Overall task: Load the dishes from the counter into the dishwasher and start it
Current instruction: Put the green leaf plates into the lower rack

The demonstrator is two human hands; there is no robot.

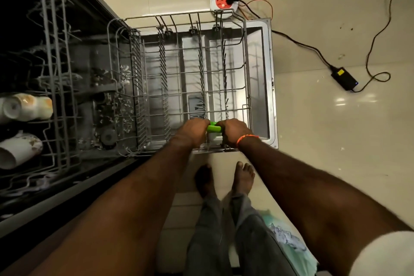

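Note:
The dishwasher's lower wire rack (179, 83) is pulled out over the open steel door (267, 87), with no dishes in it. A bright green object (214, 128) sits at the rack's near edge, gripped from both sides: my left hand (193, 132) curls round its left end, my right hand (234, 131) round its right end. Most of the green thing is hidden by my fingers. Two white patterned cups (29, 107), (20, 150) lie on their sides in the upper rack (53, 69) at the far left.
A red and white extension socket (224, 1) with orange cable lies on the tiled floor beyond the door. A black power adapter (345, 79) and its cord lie to the right. My bare feet (224, 179) stand just in front of the door.

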